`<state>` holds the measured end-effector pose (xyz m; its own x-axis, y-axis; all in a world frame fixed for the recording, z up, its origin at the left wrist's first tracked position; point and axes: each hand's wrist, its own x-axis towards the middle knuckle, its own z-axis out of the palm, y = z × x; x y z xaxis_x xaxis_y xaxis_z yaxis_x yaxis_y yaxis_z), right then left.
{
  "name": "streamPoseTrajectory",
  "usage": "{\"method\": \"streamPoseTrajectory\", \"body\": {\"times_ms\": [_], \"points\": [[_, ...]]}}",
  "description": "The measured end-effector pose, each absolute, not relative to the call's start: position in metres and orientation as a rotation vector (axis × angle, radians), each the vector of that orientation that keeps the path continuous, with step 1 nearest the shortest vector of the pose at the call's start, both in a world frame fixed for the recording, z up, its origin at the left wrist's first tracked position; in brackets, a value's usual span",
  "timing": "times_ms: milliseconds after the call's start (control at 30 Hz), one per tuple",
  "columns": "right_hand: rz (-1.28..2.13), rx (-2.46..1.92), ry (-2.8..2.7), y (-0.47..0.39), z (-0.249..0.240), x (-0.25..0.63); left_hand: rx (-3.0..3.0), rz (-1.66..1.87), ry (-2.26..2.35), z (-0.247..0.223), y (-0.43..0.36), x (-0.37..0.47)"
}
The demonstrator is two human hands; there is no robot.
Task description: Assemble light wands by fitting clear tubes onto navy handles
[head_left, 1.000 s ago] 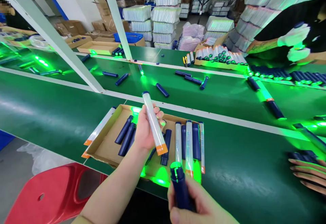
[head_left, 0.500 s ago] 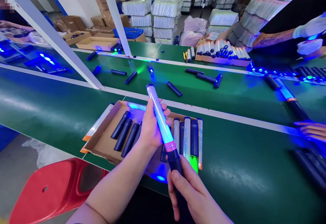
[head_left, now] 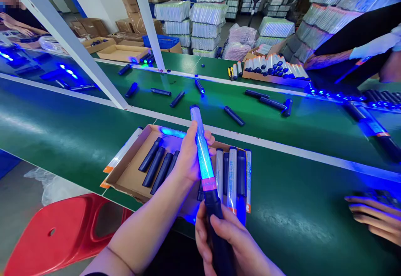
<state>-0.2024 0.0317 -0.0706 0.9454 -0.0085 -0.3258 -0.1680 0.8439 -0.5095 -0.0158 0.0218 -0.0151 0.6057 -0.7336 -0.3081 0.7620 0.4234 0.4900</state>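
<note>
A light stick (head_left: 204, 154) with a clear tube glowing blue, an orange-pink band and a black handle slants between my hands. My left hand (head_left: 189, 152) is closed around the clear tube. Lower down, my right hand (head_left: 224, 236) is wrapped about the black handle. Beneath them lies a shallow cardboard tray (head_left: 125, 175). Several black handles (head_left: 154, 166) rest in its left part, and clear tubes with black caps (head_left: 232, 175) lie in its right part, mixed with dark handles. My left hand and forearm hide the tray's middle.
Past a white rail, several black handles (head_left: 234, 116) lie scattered on the green belt (head_left: 213, 96). A white post (head_left: 78, 46) slants across the left. A co-worker's hand (head_left: 374, 217) rests at the right edge. A red stool (head_left: 56, 234) stands lower left.
Handles on the belt have shifted right. The light stick is more upright, still in both my hands. The green glow near the tray has turned blue. The co-worker's hand at right has moved lower.
</note>
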Motion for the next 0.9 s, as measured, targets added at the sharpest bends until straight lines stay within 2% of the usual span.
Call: {"method": "streamPoseTrajectory", "body": {"times_ms": [233,400,600,900], "points": [[-0.041,-0.812,0.494,0.039,-0.068,-0.198,0.648,-0.816,-0.027,-0.028,0.023,-0.009],[0.07,-0.739,0.52,0.045,-0.065,-0.197,0.579,-0.943,-0.058,-0.027,0.026,-0.013],[0.028,-0.618,0.472,0.053,-0.058,-0.192,0.427,-1.071,0.031,-0.021,0.028,-0.019],[0.084,-0.67,0.522,0.048,-0.055,-0.183,0.587,-0.921,0.011,-0.025,0.035,-0.026]]}}
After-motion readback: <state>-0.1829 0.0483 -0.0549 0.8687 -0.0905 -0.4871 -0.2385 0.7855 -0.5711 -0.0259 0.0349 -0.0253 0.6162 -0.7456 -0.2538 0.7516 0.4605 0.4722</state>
